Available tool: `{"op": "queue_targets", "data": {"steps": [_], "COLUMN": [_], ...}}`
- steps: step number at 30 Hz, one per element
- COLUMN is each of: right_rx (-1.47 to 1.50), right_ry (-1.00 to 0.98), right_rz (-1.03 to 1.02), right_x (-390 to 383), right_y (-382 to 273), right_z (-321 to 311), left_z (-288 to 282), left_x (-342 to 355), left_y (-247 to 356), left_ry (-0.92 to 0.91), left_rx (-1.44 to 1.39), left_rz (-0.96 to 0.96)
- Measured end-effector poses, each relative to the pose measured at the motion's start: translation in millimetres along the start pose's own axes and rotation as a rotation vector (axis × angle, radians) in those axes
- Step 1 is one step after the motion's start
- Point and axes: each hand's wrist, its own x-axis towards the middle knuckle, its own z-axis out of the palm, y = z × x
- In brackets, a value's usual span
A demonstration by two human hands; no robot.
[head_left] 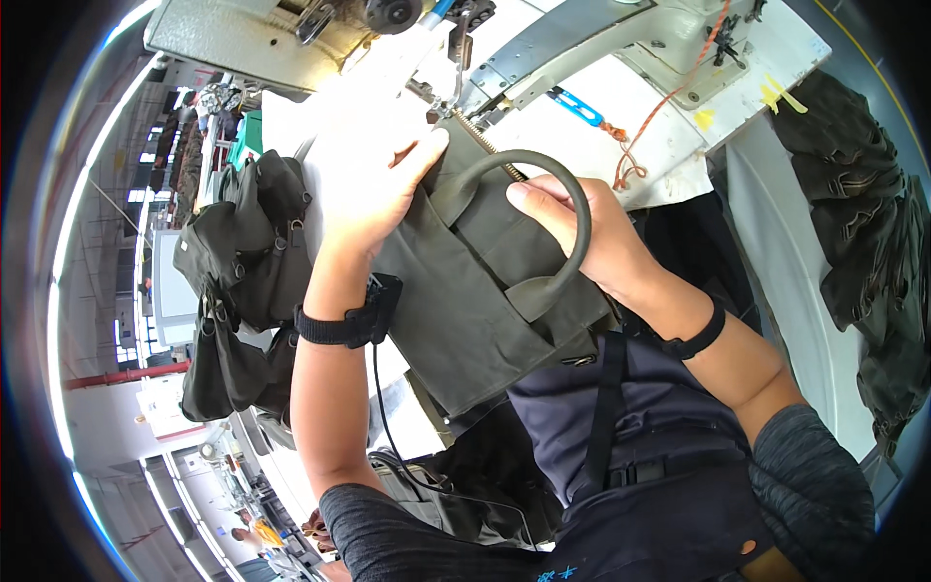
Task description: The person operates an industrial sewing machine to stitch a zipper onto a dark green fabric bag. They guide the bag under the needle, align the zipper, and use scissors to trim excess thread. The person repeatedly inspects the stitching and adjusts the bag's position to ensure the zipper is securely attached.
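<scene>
A: Machine and support first?
B: White surface, with a pale sewing machine on it. Stacked bags, dark green, sit at left; their openings do not show, contents unknown.

A: The workpiece?
B: One dark green bag, tilted, between the forearms, its top edge beside the machine's needle area. It looks flat, so probably little or nothing inside; the interior is not visible.

A: Hands?
B: Left hand: thumb lies along the bag's upper part; glare washes out the other fingers, so cannot tell whether they pinch. Right hand: thumb presses on top near the edge, remaining fingers hidden beneath; I judge the cloth pinched between.

A: Risks, in the same order?
B: Bag: its unsupported lower part could drag the top edge askew. Handle: it arches over the right hand and could catch the wrist if that hand pulls back quickly. Cable from the left wrist: slack, could snag on cloth. Blue snips: their orange cord lies loose and could tangle if swept. Zip: metal teeth run close to the needle area; a sideways slip could bring needle onto teeth.
</scene>
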Motion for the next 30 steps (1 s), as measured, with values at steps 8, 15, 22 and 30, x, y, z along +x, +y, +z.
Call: {"op": "queue_targets", "data": {"steps": [8,15,22,30], "right_rx": [-0.153,-0.212,-0.165,-0.123], "right_ry": [0.029,0.059,0.139,0.152], "right_rz": [-0.083,-0.137,-0.030,-0.145], "right_x": [-2.8,1.3,-2.1,2.7], "right_y": [-19.1,-11.9,-11.5,-7.7], "right_z": [2.5,2.2,10.1,8.6], "left_z": [1.7,8.5,6.4,2.6], "left_x": [3.5,4.0,13.2,21.7], "left_y": [4.5,2.8,-18.6,-30.0], "left_ry": [0.018,0.006,0.006,-0.041], "left_rx": [-0.023,-0.270,-0.318,-0.468], "left_rz": [-0.026,-0.114,0.094,-0.141]}}
